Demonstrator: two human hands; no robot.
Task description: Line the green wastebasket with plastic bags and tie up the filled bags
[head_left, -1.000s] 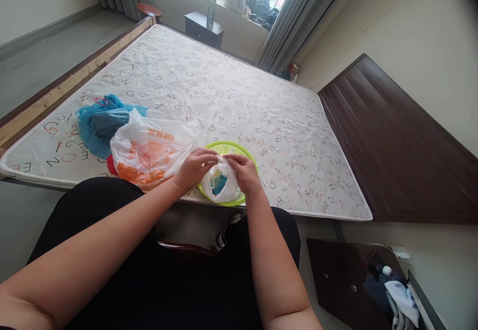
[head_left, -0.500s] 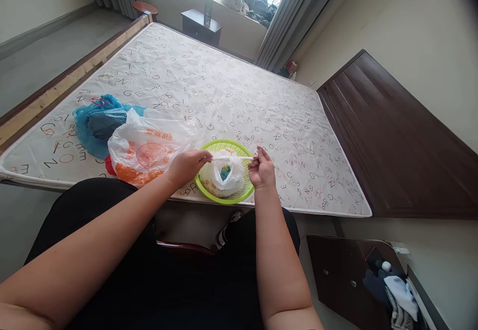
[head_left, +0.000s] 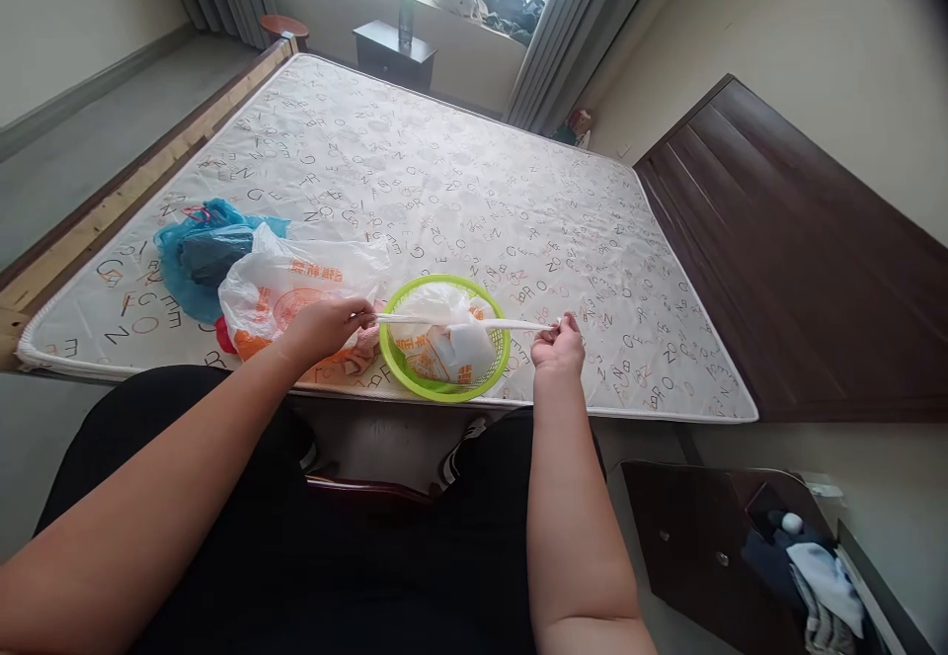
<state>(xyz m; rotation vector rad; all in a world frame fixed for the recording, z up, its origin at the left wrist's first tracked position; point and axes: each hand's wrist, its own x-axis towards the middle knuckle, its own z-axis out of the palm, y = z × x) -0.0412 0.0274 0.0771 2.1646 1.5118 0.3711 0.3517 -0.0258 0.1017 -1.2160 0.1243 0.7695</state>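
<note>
A white plastic bag (head_left: 436,347) with orange print sits in a lime-green mesh basket (head_left: 394,364) near the mattress's front edge. Its handles are stretched sideways, one to each hand, and cross or are knotted above the bag's middle. My left hand (head_left: 331,327), left of the basket, pinches one handle end. To the right of the basket, my right hand (head_left: 559,344) is closed on the other end. Whatever lies inside the bag is hidden. Beside my left hand is a larger white plastic bag (head_left: 259,275) with orange print, and past it a blue plastic bag (head_left: 182,255).
All this stands on a letter-printed mattress (head_left: 474,181) with a dark wooden headboard (head_left: 800,250) at the right. A nightstand (head_left: 652,507) with clothes on it is at the lower right. By the window stands another small cabinet (head_left: 392,52) bearing a bottle (head_left: 407,13).
My hands have moved apart, left hand leftward and right hand rightward, pulling the handles taut. The opening that showed something green in the bag has closed.
</note>
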